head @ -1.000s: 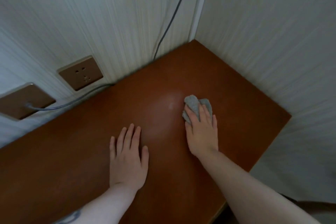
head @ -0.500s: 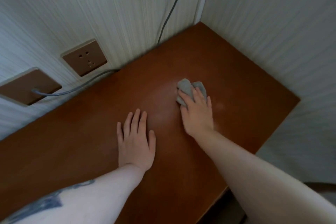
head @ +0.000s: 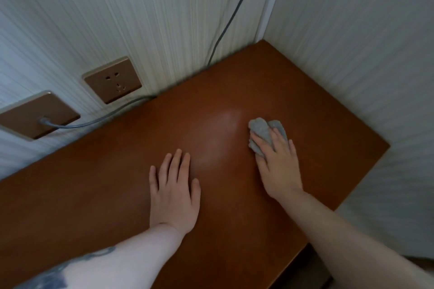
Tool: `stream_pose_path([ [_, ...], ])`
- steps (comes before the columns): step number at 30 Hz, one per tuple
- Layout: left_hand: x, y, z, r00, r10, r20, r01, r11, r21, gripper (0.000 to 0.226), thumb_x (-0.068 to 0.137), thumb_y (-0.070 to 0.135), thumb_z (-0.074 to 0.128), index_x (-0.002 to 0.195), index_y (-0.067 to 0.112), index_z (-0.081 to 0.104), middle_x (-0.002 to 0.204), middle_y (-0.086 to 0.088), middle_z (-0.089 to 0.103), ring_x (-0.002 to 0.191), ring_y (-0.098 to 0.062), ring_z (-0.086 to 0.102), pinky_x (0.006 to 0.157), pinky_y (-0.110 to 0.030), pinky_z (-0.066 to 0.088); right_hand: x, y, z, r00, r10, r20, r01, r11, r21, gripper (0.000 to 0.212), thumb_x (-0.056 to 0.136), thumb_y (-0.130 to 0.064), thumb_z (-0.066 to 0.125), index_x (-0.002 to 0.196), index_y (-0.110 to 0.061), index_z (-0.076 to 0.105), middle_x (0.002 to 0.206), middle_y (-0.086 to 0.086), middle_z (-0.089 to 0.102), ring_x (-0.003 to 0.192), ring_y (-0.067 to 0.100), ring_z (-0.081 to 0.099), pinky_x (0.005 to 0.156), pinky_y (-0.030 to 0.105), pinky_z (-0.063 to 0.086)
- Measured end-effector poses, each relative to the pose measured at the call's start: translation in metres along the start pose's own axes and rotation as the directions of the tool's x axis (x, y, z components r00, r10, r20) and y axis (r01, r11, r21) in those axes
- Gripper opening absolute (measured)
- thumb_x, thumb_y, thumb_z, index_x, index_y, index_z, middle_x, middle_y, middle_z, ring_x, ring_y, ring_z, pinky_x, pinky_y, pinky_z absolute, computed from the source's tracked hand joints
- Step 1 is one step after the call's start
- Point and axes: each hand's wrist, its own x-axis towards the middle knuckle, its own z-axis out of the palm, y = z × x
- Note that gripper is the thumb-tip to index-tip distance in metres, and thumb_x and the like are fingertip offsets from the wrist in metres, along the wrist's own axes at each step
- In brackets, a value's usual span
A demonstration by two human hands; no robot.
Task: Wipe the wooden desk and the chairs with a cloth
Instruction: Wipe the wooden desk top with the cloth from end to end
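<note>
The reddish-brown wooden desk [head: 94, 195] fills the lower part of the view and fits into a wall corner at the upper right. A small crumpled grey cloth [head: 261, 131] lies on the desk right of centre. My right hand [head: 278, 164] presses flat on the cloth with straight fingers, covering its near part. My left hand [head: 175, 191] rests flat on the bare desk to the left of it, fingers together and straight, holding nothing. No chair is in view.
Two brown wall sockets sit above the desk's back edge: an unused one [head: 112, 80] and one [head: 37, 116] with a grey cable [head: 103, 118] plugged in. Another grey cable [head: 232, 14] runs down the wall behind the desk. The desk's right edge [head: 361, 185] drops off.
My right hand has slid the cloth a little across the desk, away and then back to the right. The camera view has shifted. My left hand stays flat in place.
</note>
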Motion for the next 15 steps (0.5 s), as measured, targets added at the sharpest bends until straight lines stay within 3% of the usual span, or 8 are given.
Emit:
stream_pose_path([
  [2, 0.000, 0.000, 0.000, 1.000, 0.001, -0.005, -0.001, 1.000, -0.003, 0.063, 0.095, 0.047, 0.012, 0.151, 0.023, 0.027, 0.159, 0.003, 0.022, 0.148, -0.017, 0.010, 0.120, -0.046, 0.005, 0.002, -0.043, 0.015, 0.976, 0.197, -0.095, -0.195, 0.980, 0.032, 0.049, 0.099, -0.032, 0.032, 0.148, -0.033, 0.036, 0.160, 0.006, 0.024, 0.149, 0.020, 0.012, 0.120, 0.046, 0.009],
  [3, 0.000, 0.000, 0.001, 1.000, -0.001, -0.006, 0.001, 1.000, -0.005, 0.063, 0.095, 0.047, 0.013, 0.151, 0.023, 0.027, 0.159, 0.004, 0.022, 0.148, -0.017, 0.009, 0.120, -0.045, 0.004, -0.005, -0.062, 0.021, 0.972, 0.205, -0.112, -0.202, 0.979, 0.038, 0.050, 0.098, -0.033, 0.029, 0.147, -0.031, 0.039, 0.158, 0.007, 0.027, 0.148, 0.023, 0.017, 0.119, 0.048, 0.015],
  [4, 0.000, 0.000, 0.001, 1.000, -0.005, -0.008, 0.005, 1.000, -0.007, 0.062, 0.095, 0.047, 0.014, 0.151, 0.023, 0.028, 0.159, 0.004, 0.022, 0.148, -0.016, 0.009, 0.119, -0.045, 0.004, -0.018, -0.075, 0.024, 0.986, 0.135, -0.095, -0.133, 0.991, 0.032, 0.052, 0.097, -0.035, 0.025, 0.146, -0.031, 0.042, 0.157, 0.008, 0.030, 0.147, 0.024, 0.021, 0.118, 0.049, 0.020],
  [6, -0.001, -0.001, 0.002, 1.000, -0.004, -0.012, 0.004, 1.000, -0.014, 0.061, 0.095, 0.046, 0.017, 0.150, 0.022, 0.032, 0.157, 0.003, 0.026, 0.147, -0.017, 0.013, 0.118, -0.044, 0.004, -0.054, -0.080, 0.026, 0.989, -0.145, 0.022, 0.145, 0.989, 0.011, 0.050, 0.098, -0.036, 0.026, 0.146, -0.035, 0.041, 0.158, 0.004, 0.028, 0.148, 0.020, 0.019, 0.117, 0.047, 0.016],
  [8, 0.000, -0.002, 0.002, 1.000, 0.003, -0.013, -0.003, 1.000, -0.006, 0.060, 0.095, 0.045, 0.019, 0.149, 0.021, 0.034, 0.156, 0.002, 0.029, 0.146, -0.019, 0.017, 0.118, -0.045, 0.005, -0.084, -0.063, 0.017, 0.914, -0.375, 0.154, 0.371, 0.927, 0.058, 0.048, 0.099, -0.036, 0.034, 0.146, -0.043, 0.034, 0.161, -0.005, 0.017, 0.149, 0.013, 0.009, 0.118, 0.040, 0.003],
  [10, 0.000, -0.002, 0.002, 1.000, -0.005, -0.008, 0.005, 1.000, 0.002, 0.061, 0.095, 0.046, 0.018, 0.149, 0.022, 0.032, 0.157, 0.002, 0.028, 0.147, -0.019, 0.016, 0.118, -0.046, 0.006, -0.090, -0.031, 0.004, 0.843, -0.481, 0.242, 0.476, 0.876, 0.083, 0.051, 0.098, -0.035, 0.040, 0.145, -0.051, 0.028, 0.161, -0.013, 0.007, 0.149, 0.006, -0.001, 0.118, 0.035, -0.007],
  [12, 0.000, -0.001, 0.002, 1.000, -0.015, -0.004, 0.015, 1.000, -0.003, 0.063, 0.094, 0.048, 0.014, 0.150, 0.024, 0.030, 0.158, 0.003, 0.025, 0.148, -0.017, 0.012, 0.119, -0.046, 0.006, -0.074, -0.005, -0.003, 0.887, -0.412, 0.210, 0.412, 0.910, 0.047, 0.052, 0.097, -0.032, 0.039, 0.144, -0.052, 0.029, 0.160, -0.014, 0.007, 0.148, 0.006, 0.002, 0.118, 0.032, -0.009],
  [15, 0.001, 0.000, 0.002, 1.000, -0.007, -0.007, 0.007, 1.000, 0.001, 0.064, 0.094, 0.048, 0.011, 0.151, 0.024, 0.028, 0.159, 0.004, 0.022, 0.148, -0.017, 0.010, 0.120, -0.046, 0.005, -0.022, -0.013, -0.002, 0.998, -0.042, 0.051, 0.040, 0.998, 0.037, 0.050, 0.102, -0.031, 0.029, 0.150, -0.044, 0.025, 0.162, -0.002, 0.008, 0.149, 0.012, -0.003, 0.119, 0.035, -0.010],
])
